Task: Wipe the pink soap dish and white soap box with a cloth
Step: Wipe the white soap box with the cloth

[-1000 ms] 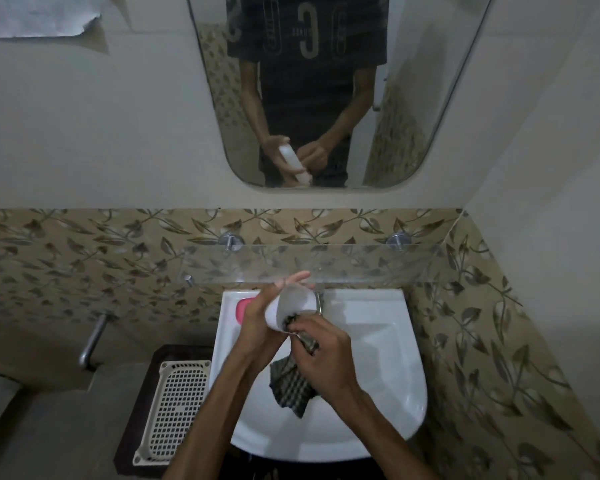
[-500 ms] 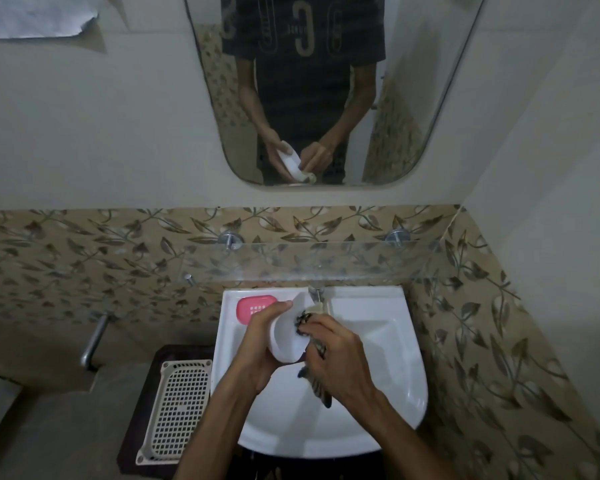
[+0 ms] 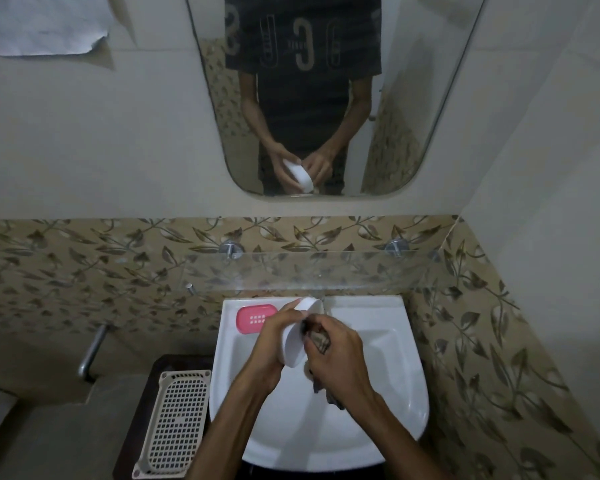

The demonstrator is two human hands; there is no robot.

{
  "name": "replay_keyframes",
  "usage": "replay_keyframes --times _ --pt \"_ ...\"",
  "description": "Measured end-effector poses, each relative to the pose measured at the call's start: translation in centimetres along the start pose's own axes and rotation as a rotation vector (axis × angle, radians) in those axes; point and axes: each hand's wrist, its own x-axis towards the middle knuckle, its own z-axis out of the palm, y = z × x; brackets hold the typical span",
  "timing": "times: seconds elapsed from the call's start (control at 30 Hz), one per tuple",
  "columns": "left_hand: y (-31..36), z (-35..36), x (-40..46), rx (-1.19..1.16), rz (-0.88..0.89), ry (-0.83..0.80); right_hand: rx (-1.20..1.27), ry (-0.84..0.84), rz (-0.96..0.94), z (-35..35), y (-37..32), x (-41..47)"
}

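Observation:
My left hand [image 3: 269, 341] grips the white soap box [image 3: 297, 336] on edge above the white sink [image 3: 388, 382]. My right hand [image 3: 338, 358] holds a dark checked cloth [image 3: 319, 341] pressed into the box's open side; most of the cloth is hidden under the fingers. The pink soap dish [image 3: 256, 317] lies flat on the sink's back left corner, just left of my left hand and apart from it.
A glass shelf [image 3: 309, 271] juts out above the sink's back edge. A white perforated tray [image 3: 175, 420] rests on a dark stand to the sink's left. A mirror [image 3: 319, 98] hangs above; patterned tiled walls close in on the right.
Both hands have lowered slightly over the basin. The white soap box has turned on edge, and the cloth, which hung down below my right hand, is now bunched inside it.

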Motion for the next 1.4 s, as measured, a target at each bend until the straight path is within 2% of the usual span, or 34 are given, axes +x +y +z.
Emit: replay_keyframes --times 0.17,0.33,0.47,0.57,0.7,0.8,0.93,1.03,1.17,1.27,1.4 --pt "-0.1 0.3 0.2 -0.001 -0.005 -0.009 -0.051 -0.027 0.013 -0.2 0.1 0.6" --pt "-0.6 -0.1 0.3 -0.099 -0.003 0.009 -0.147 -0.102 -0.084 0.0 0.0 -0.1" --pt "-0.6 -0.1 0.6 -0.092 0.027 -0.022 -0.135 -0.044 -0.095 0.1 -0.3 0.2" --pt "-0.4 -0.6 1.0 -0.067 0.038 -0.01 -0.131 -0.13 -0.133 0.2 -0.7 0.3" --pt "0.0 -0.4 1.5 -0.088 0.056 -0.011 -0.099 -0.052 -0.069 -0.1 -0.5 1.2" --pt "0.3 -0.2 1.8 -0.085 0.029 0.055 -0.098 -0.115 -0.107 0.1 -0.9 1.3" --pt "0.6 0.0 2.1 -0.046 0.056 0.049 -0.07 -0.007 -0.066 -0.3 -0.7 2.1" --pt "1.0 -0.1 2.4 -0.04 0.053 0.073 -0.073 -0.073 -0.109 -0.2 -1.0 2.1" --pt "1.0 -0.1 3.0 -0.02 0.054 0.027 -0.054 0.013 -0.054 -0.6 -0.9 2.6" --pt "0.9 -0.2 3.2 -0.031 0.045 0.052 -0.054 -0.075 -0.079 -0.5 -1.1 2.2" --pt "0.6 0.1 3.2 -0.004 0.054 0.037 -0.046 -0.006 -0.033 -0.6 -1.1 2.0"
